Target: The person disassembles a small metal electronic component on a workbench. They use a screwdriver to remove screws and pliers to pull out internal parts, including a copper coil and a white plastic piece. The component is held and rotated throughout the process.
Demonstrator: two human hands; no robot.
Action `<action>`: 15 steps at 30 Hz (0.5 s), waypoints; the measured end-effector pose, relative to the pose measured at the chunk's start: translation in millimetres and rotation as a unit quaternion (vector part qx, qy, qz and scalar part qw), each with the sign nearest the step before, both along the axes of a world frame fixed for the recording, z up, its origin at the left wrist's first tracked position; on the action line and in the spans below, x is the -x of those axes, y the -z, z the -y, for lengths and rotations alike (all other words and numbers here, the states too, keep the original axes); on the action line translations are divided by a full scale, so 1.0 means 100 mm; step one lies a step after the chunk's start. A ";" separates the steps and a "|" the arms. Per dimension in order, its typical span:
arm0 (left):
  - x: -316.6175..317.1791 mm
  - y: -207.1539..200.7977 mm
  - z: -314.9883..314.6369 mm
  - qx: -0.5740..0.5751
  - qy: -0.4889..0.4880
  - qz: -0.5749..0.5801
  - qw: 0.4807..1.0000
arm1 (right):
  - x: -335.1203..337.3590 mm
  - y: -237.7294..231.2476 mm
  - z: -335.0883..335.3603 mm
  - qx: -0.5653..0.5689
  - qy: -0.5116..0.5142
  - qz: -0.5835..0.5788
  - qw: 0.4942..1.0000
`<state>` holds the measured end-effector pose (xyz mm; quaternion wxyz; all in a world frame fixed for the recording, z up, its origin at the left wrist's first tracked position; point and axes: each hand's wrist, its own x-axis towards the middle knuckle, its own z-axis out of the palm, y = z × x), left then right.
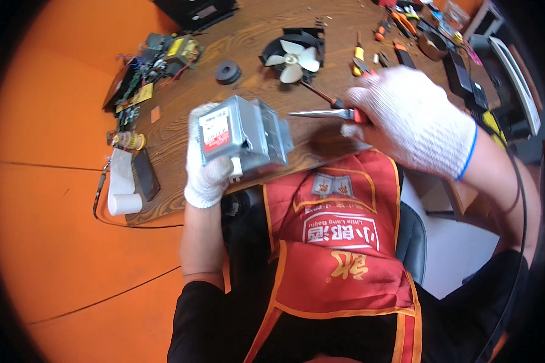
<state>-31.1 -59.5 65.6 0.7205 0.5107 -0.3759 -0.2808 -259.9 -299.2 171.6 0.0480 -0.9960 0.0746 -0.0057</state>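
Note:
A silver metal magnetron (255,140) with a white and red label is held up over the table's near edge. My left hand (207,178), in a white knit glove, grips it from the left side and below. A small white connector sticks out beneath it. My right hand (421,121), gloved too, is closed around the red handles of needle-nose pliers (321,114). The pliers' long jaws point left at the magnetron, a short gap from its right end; they look closed.
On the wooden table (248,48) lie a fan (292,60), black ring magnets (228,72), a screwdriver (317,92) and a transformer (183,49) among circuit parts. White rolls (125,204) stand at the left edge. More tools and a monitor (515,85) are at right.

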 end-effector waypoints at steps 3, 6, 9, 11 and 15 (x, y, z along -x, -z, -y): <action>0.07 0.05 -0.04 0.022 0.057 -0.063 0.996 | 0.03 0.03 -0.08 0.058 0.015 0.027 0.998; 0.12 0.10 -0.03 0.033 0.072 -0.085 0.993 | 0.01 0.00 -0.20 0.101 0.019 0.117 0.988; 0.19 0.12 -0.01 0.036 0.088 -0.116 0.989 | -0.03 -0.07 -0.37 0.163 0.013 0.215 0.963; 0.24 0.12 0.01 0.050 0.093 -0.139 0.985 | -0.08 -0.11 -0.43 0.261 0.003 0.245 0.934; 0.38 0.13 0.09 0.063 0.085 -0.154 0.982 | -0.17 -0.14 -0.36 0.361 -0.030 0.273 0.891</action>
